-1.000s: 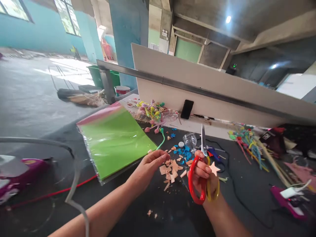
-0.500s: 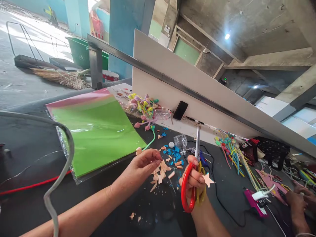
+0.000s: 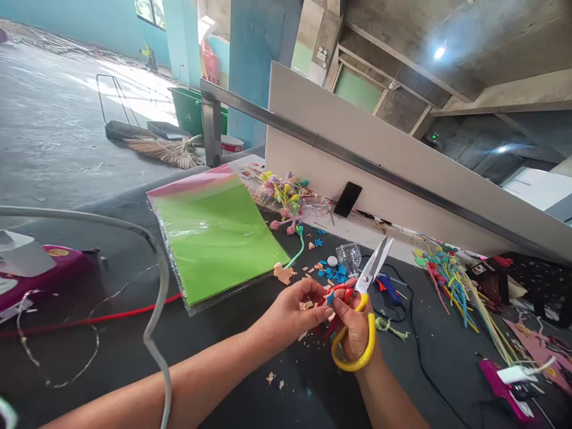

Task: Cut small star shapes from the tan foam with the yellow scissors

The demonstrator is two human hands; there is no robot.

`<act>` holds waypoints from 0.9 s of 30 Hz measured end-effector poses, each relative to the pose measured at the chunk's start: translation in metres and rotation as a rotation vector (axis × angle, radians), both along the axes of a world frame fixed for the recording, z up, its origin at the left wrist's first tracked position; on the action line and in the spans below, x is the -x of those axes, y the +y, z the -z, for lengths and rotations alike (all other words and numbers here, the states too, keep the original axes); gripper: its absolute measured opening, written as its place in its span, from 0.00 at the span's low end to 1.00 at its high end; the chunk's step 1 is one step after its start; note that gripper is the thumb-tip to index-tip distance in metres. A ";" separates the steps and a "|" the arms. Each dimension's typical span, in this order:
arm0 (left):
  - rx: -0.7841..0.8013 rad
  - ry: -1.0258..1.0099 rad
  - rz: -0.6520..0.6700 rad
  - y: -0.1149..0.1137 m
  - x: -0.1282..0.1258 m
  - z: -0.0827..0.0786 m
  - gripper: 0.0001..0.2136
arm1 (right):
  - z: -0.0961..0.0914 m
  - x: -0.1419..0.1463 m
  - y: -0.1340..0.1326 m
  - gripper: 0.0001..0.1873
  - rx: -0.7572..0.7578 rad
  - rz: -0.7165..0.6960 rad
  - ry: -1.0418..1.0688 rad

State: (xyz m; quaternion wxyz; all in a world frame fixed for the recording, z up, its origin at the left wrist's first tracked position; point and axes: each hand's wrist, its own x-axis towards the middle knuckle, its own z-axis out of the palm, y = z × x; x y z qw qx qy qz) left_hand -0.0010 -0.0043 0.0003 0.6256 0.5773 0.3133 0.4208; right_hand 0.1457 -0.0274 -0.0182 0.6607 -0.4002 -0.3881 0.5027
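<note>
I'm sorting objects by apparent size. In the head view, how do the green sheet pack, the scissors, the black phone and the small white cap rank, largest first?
1. green sheet pack
2. scissors, which lie nearer the camera than the phone, so this place is less sure
3. black phone
4. white cap
</note>
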 end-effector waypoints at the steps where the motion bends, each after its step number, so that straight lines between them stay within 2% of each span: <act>1: 0.055 -0.021 0.015 0.000 -0.001 0.001 0.15 | 0.000 0.000 0.000 0.18 -0.013 0.024 -0.032; 6: 0.189 -0.090 0.029 0.001 -0.004 0.001 0.14 | -0.004 0.002 -0.001 0.16 -0.023 0.127 -0.153; 10: 0.245 -0.111 0.036 0.002 -0.005 0.004 0.14 | -0.006 0.004 -0.005 0.18 0.002 0.144 -0.214; 19: 0.193 -0.128 -0.008 0.002 -0.005 0.010 0.13 | -0.011 0.008 -0.006 0.17 0.046 0.142 -0.253; 22: 0.207 -0.140 -0.039 0.003 -0.005 0.011 0.14 | -0.014 0.008 -0.006 0.16 0.031 0.159 -0.274; 27: 0.286 -0.119 -0.012 0.002 -0.007 0.009 0.12 | -0.014 0.008 -0.009 0.16 0.073 0.143 -0.336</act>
